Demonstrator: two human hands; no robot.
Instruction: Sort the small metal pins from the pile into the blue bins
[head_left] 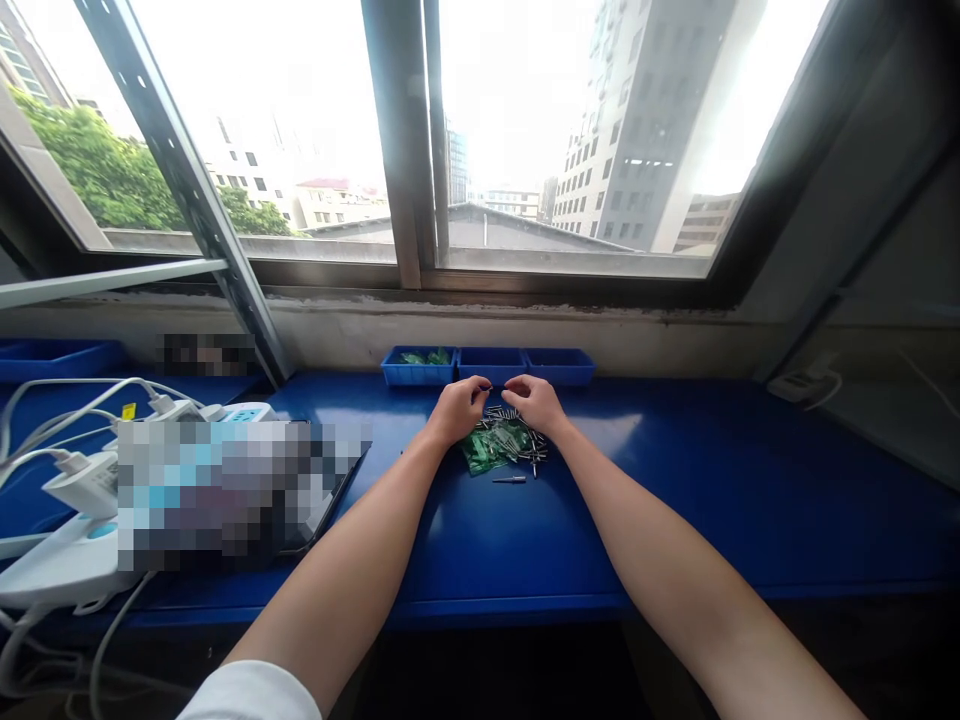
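Both hands reach out over a loose pile of small metal pins (535, 446) mixed with green plastic packets (495, 444) on the blue tabletop. My left hand (457, 408), at the pile's far left, has thumb and fingers pinched together; whatever they hold is too small to make out. Close by on the right, my right hand (537, 402) is pinched in the same way, its fingertips a short gap from the left ones. One single metal piece with a thin tip (510, 480) lies apart, nearer to me than the pile.
Three small blue bins stand in a row behind my hands: the left bin (420, 374) holds green packets, beside a middle bin (480, 362) and a right bin (570, 370). Power strips (60, 560) with white cables and a blurred-out dark flat object (330, 500) occupy the left. A window rises behind.
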